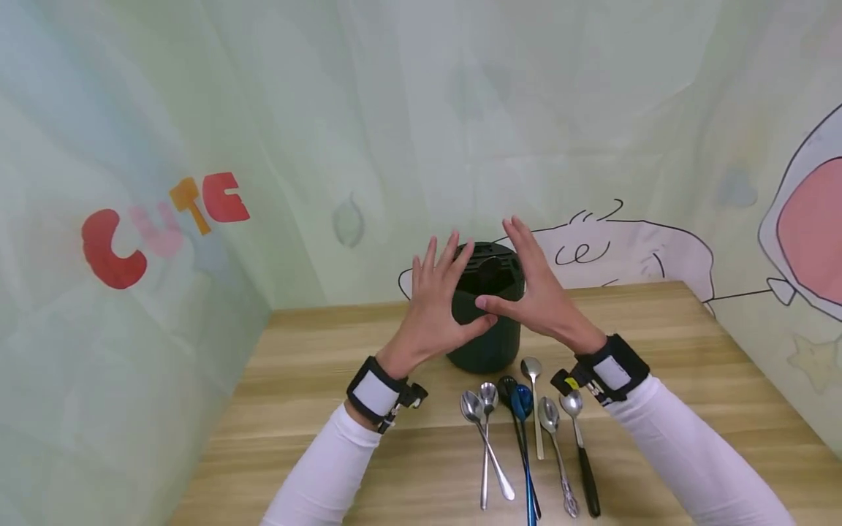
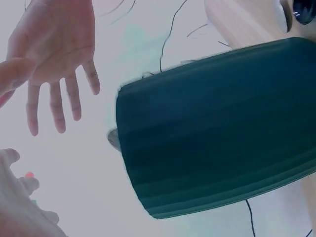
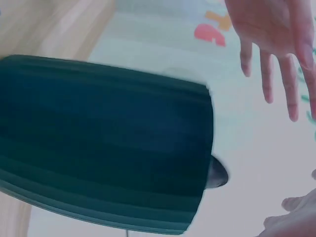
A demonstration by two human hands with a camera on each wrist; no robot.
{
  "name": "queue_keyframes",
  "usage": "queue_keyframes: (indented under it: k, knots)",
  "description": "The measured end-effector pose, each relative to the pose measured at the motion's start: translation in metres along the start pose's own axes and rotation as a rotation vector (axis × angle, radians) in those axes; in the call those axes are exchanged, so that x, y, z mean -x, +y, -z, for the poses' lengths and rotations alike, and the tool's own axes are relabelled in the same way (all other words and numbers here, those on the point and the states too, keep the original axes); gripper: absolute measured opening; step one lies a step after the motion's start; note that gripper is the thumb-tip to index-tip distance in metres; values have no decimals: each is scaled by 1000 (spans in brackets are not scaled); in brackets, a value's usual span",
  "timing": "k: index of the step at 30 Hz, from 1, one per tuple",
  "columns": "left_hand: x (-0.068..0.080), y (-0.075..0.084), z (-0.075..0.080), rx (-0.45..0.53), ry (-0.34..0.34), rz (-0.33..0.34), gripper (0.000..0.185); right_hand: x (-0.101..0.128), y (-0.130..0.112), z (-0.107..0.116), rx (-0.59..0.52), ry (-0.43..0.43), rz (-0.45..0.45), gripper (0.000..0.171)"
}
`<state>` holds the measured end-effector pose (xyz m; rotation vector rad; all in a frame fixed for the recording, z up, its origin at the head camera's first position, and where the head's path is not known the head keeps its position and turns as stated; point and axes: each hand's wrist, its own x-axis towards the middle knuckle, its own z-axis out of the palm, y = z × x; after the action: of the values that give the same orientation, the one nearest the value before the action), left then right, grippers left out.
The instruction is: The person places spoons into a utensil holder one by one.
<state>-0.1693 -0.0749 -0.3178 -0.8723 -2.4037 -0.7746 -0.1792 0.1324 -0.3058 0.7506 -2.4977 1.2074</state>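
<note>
A dark green ribbed utensil holder [image 1: 487,351] stands upright at the back of the table, with the bowl of a spoon [image 3: 217,173] poking above its rim. My left hand [image 1: 430,310] is raised at the holder's left, fingers spread and thumb out. At its right is my right hand [image 1: 542,296], fingers straight and thumb pointing inward. Both thumbs overlap the holder in the head view, while the wrist views show the hands beyond its rim, apart from it. Neither hand holds anything.
In front of the holder lie several spoons: crossed silver spoons [image 1: 485,431], a blue spoon [image 1: 522,405], a black one [image 1: 507,387], a silver one with an ornate handle [image 1: 560,467] and one with a black handle [image 1: 588,482]. A printed cloth backdrop [image 1: 368,146] surrounds the wooden table [image 1: 296,409].
</note>
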Motion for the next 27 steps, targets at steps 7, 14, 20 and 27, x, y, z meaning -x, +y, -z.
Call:
queue_keyframes:
  k: [7, 14, 20, 27]
  knots:
    - [38, 21, 9, -141, 34, -170, 91, 50, -26, -5, 141, 16, 10, 120]
    - [77, 25, 0, -239, -44, -221, 83, 98, -33, -29, 376, 101, 67, 121]
    - [98, 24, -18, -323, -183, -187, 93, 124, -30, -46, 499, 56, 36, 120]
    - [116, 20, -34, -321, -357, -68, 100, 147, -22, -61, 525, -90, -75, 125]
